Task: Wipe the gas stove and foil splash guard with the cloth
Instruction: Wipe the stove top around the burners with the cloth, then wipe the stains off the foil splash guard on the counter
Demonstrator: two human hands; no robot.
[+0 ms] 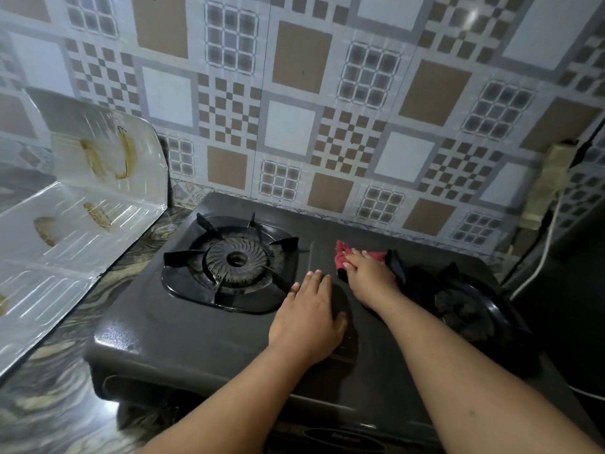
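A black two-burner gas stove (183,335) sits on the counter. My right hand (370,273) presses a red and black cloth (343,253) onto the stove top between the two burners, near the back. My left hand (309,319) lies flat, fingers straight, on the middle of the stove just in front of the cloth. The silver foil splash guard (82,224) stands folded at the left of the stove, with brown stains on its panels.
The left burner with its pan support (234,258) is to the left of my hands; the right burner (465,309) is partly hidden behind my right arm. A patterned tile wall (294,126) stands behind. A white cable (543,257) runs down on the right.
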